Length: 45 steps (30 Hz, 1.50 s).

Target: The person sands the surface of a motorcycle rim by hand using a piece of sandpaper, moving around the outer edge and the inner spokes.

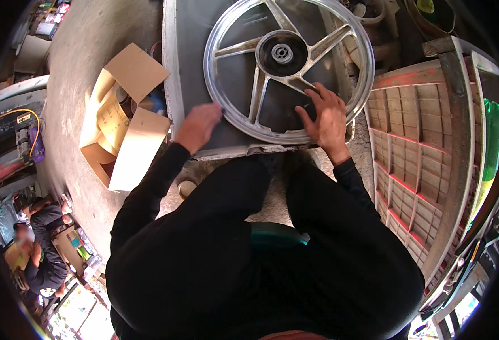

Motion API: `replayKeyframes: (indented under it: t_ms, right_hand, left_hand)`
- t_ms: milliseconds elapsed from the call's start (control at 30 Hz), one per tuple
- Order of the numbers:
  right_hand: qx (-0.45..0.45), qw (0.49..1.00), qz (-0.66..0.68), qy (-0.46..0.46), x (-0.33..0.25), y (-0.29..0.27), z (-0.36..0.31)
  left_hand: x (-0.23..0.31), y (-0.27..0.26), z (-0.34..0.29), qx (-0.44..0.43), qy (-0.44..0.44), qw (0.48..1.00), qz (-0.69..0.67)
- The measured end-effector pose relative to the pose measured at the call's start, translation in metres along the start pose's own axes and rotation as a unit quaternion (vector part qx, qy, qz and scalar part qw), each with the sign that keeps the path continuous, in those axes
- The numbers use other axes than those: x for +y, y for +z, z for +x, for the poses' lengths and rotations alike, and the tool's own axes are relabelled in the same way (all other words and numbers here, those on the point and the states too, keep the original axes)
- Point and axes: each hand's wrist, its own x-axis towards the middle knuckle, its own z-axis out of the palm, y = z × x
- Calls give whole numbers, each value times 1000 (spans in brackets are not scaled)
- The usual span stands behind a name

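Observation:
A silver motorcycle wheel (pixel 248 126) with several spokes and a dark hub lies flat on a grey-topped bench (pixel 190 73). At the lower left of its rim is my left hand (pixel 199 127), closed and slightly blurred by motion. What its fingers hold, if anything, I cannot make out. My right hand (pixel 327 116) is over the lower right of the rim, its thumb and fingers apart and reaching in toward a spoke. It is open and grips nothing that I can see.
An opened cardboard box (pixel 139 150) with brown paper stands left of the bench. To the right leans a wooden frame with a grid panel (pixel 413 147). A person (pixel 45 249) in dark clothes sits at the far lower left. A round container (pixel 187 189) is under the bench edge.

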Motion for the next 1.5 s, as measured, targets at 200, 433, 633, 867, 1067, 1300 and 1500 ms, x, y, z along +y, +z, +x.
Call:
replayKeyframes:
  t_ms: [200,433,633,867,1067,1300,1500]
  right_hand:
    - [-5,1000,3,8,-1,1,-2]
    - [-11,1000,-11,9,-1,0,-2]
    - [-18,1000,-18,13,-2,-2,-1]
    - [-9,1000,-14,7,-1,0,-2]
    - [-11,1000,-12,8,0,1,-2]
    - [-6,1000,0,5,1,1,-3]
    - [-6,1000,7,11,-1,-2,-3]
  left_hand:
    - [-10,-3,3,12,-11,998,-54]
    - [-8,-6,-4,-39,43,994,-94]
    - [-11,-19,18,59,-81,994,-48]
    - [11,1,5,-33,51,991,-120]
    - [26,1,16,-35,76,984,-159]
    - [13,14,17,-40,43,996,-71]
    - [-11,3,26,-42,-19,997,-61]
